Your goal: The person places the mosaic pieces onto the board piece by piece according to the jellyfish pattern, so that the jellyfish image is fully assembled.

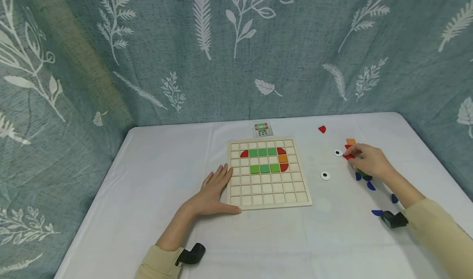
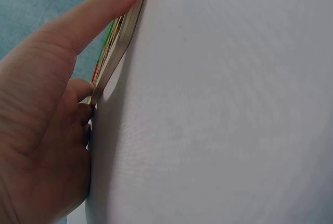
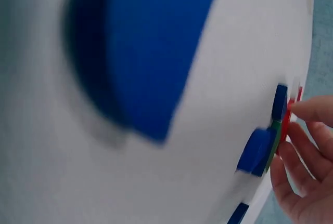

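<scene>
A wooden grid board lies flat, with green square tiles, red quarter-round tiles and an orange square tile in its upper cells. My left hand rests at the board's left edge, fingers straight and spread, the thumb touching the near corner. Over the loose pieces at the right, my right hand pinches a red piece between thumb and fingertips. Blue pieces and a green piece lie by that hand, partly hidden under it.
Two white eye discs lie right of the board, and a lone red piece sits farther back. A small picture card is behind the board. More blue pieces lie near the right forearm. A leaf-patterned curtain hangs behind the white table.
</scene>
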The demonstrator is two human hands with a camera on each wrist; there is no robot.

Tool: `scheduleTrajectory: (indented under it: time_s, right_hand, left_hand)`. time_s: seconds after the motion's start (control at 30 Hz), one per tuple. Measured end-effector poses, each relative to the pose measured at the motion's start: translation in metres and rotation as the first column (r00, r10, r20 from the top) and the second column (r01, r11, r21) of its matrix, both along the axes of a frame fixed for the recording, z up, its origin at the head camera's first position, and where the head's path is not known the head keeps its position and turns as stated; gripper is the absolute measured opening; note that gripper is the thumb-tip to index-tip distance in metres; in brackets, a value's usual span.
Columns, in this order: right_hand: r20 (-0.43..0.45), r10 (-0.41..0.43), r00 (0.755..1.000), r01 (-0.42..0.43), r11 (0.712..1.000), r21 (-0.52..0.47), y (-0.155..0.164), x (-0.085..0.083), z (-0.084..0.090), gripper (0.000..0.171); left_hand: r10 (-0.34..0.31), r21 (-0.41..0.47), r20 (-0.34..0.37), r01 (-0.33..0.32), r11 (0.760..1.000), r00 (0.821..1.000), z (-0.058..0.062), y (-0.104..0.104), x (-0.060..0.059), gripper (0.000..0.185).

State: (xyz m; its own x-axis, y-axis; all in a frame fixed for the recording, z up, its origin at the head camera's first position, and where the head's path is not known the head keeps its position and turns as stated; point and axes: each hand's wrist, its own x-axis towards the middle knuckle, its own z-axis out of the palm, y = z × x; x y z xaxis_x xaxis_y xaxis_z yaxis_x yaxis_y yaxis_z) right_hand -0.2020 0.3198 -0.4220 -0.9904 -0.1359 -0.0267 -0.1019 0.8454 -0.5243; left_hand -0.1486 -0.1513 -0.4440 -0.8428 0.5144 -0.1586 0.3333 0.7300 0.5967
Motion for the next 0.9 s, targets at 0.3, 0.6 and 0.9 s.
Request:
scheduleTrajectory:
  time_s: [0.3, 0.6, 0.9]
  right_hand:
    - [-0.092, 0.196, 0.976, -0.201, 0.979, -0.045, -0.003, 0.003, -0.001, 0.022]
    - [-0.09, 0.047, 0.995, -0.044, 0.998, 0.033, -0.011, 0.007, -0.001, 0.036]
    - [-0.061, 0.079, 0.995, -0.081, 0.996, -0.029, -0.019, 0.008, -0.004, 0.028]
  left_hand:
    - [0.008, 0.001, -0.003, -0.008, 1.0, 1.0, -0.002, 0.0, 0.001, 0.12]
    - [0.01, 0.001, -0.005, -0.01, 1.0, 1.0, -0.002, 0.0, 0.001, 0.12]
    - [0.008, -0.005, -0.006, -0.008, 1.0, 1.0, -0.001, 0.0, 0.002, 0.119]
